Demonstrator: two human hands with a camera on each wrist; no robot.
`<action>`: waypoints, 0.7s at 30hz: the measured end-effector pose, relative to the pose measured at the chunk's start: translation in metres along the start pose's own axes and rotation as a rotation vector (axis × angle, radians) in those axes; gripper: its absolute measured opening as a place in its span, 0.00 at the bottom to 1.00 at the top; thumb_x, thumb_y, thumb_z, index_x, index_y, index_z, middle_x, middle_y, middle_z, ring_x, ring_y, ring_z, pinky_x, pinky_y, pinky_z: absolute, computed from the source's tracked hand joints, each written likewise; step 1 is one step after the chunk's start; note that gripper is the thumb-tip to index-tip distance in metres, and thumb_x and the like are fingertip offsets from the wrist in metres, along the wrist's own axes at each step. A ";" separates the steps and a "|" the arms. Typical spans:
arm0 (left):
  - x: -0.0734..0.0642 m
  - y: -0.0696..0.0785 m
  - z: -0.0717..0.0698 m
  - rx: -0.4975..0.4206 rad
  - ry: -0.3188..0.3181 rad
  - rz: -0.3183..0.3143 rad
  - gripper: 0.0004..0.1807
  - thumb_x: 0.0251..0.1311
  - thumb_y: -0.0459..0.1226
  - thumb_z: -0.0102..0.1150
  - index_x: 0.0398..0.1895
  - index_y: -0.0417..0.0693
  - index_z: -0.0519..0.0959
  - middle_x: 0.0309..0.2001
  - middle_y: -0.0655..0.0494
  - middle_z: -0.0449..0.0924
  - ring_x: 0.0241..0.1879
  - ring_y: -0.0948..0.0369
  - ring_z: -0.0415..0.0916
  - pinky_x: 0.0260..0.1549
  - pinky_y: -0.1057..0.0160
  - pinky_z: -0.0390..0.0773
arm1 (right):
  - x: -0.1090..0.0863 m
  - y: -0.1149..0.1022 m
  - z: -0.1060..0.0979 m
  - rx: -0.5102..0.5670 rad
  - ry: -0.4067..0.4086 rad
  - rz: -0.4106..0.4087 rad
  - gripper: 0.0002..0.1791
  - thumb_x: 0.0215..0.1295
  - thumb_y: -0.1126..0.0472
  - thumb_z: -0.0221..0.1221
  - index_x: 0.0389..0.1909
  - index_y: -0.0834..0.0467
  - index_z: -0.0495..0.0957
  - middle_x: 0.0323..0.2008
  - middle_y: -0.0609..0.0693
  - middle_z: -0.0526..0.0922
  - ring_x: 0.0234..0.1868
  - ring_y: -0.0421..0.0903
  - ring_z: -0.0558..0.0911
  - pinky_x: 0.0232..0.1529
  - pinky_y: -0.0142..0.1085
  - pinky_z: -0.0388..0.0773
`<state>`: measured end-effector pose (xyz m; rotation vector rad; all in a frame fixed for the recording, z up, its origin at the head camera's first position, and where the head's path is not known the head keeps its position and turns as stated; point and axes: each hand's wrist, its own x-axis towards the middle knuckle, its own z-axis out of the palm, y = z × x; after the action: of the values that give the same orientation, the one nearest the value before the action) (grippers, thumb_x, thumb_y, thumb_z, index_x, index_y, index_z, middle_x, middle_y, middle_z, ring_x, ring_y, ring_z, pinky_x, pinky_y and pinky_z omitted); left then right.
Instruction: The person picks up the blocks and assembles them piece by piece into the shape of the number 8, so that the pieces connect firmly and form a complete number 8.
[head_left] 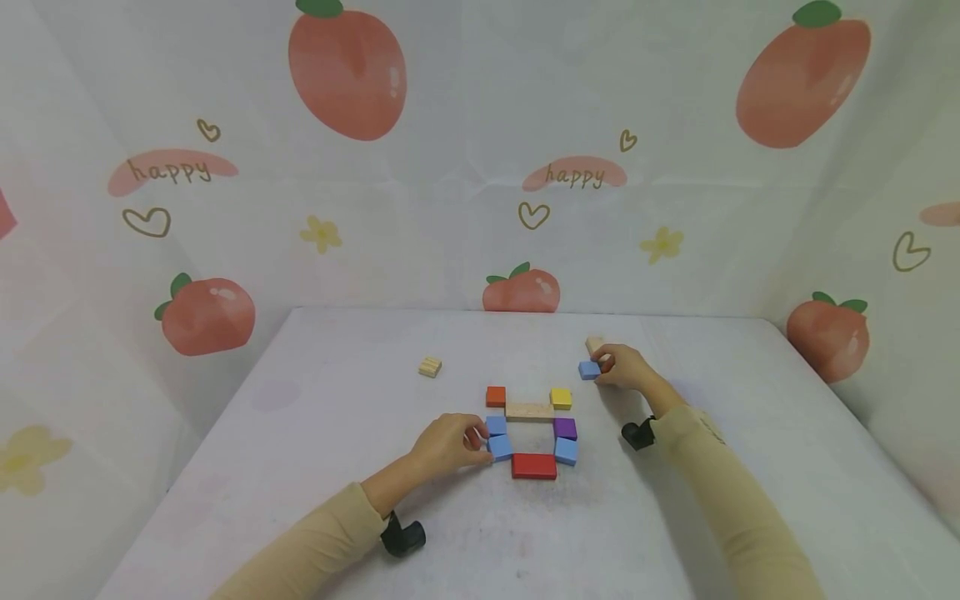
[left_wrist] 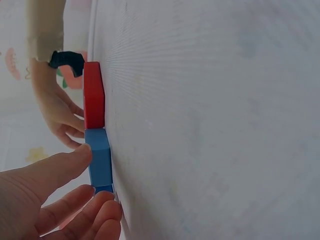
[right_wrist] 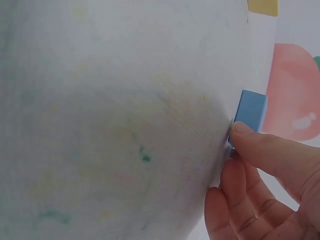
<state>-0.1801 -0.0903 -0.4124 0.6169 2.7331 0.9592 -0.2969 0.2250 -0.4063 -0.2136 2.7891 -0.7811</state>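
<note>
On the white table, small blocks form a rough ring. My left hand (head_left: 448,446) is at the ring's left side. Its thumb touches a blue block (left_wrist: 101,162), and its fingers lie loosely bent beside a second blue block (head_left: 496,426). Farther back, my right hand (head_left: 626,369) pinches the end of another blue block (right_wrist: 251,111) between thumb and fingers. Behind that hand lies a plain wooden block (head_left: 594,343), partly covered by the fingers. A red block (head_left: 534,467) closes the ring's near side.
The ring also has an orange-red block (head_left: 496,397), a long wooden block (head_left: 529,412), a yellow block (head_left: 561,398), a purple block (head_left: 566,428) and a blue block (head_left: 566,451) at right. A ridged wooden piece (head_left: 430,367) lies back left. A printed curtain (head_left: 450,217) hangs behind.
</note>
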 end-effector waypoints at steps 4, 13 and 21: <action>0.000 0.001 0.000 -0.006 -0.006 -0.009 0.13 0.48 0.39 0.69 0.35 0.44 0.79 0.28 0.56 0.79 0.29 0.64 0.72 0.28 0.70 0.69 | 0.000 0.001 0.000 0.001 0.007 -0.006 0.19 0.56 0.67 0.61 0.49 0.65 0.72 0.39 0.63 0.78 0.38 0.52 0.75 0.40 0.40 0.74; 0.001 -0.002 0.002 -0.002 -0.003 -0.007 0.12 0.48 0.39 0.69 0.35 0.45 0.79 0.28 0.56 0.79 0.29 0.65 0.71 0.27 0.71 0.69 | -0.001 0.000 -0.001 0.027 -0.006 0.004 0.19 0.56 0.65 0.62 0.48 0.65 0.72 0.41 0.64 0.78 0.39 0.52 0.75 0.40 0.40 0.74; 0.002 -0.003 0.002 -0.002 -0.005 -0.012 0.12 0.48 0.39 0.69 0.34 0.45 0.79 0.27 0.57 0.78 0.29 0.65 0.71 0.28 0.71 0.69 | 0.001 -0.002 0.000 0.047 -0.013 -0.012 0.20 0.56 0.64 0.64 0.49 0.64 0.72 0.40 0.62 0.78 0.39 0.51 0.74 0.39 0.38 0.73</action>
<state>-0.1818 -0.0904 -0.4157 0.6013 2.7284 0.9558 -0.2978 0.2232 -0.4056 -0.2262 2.7565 -0.8434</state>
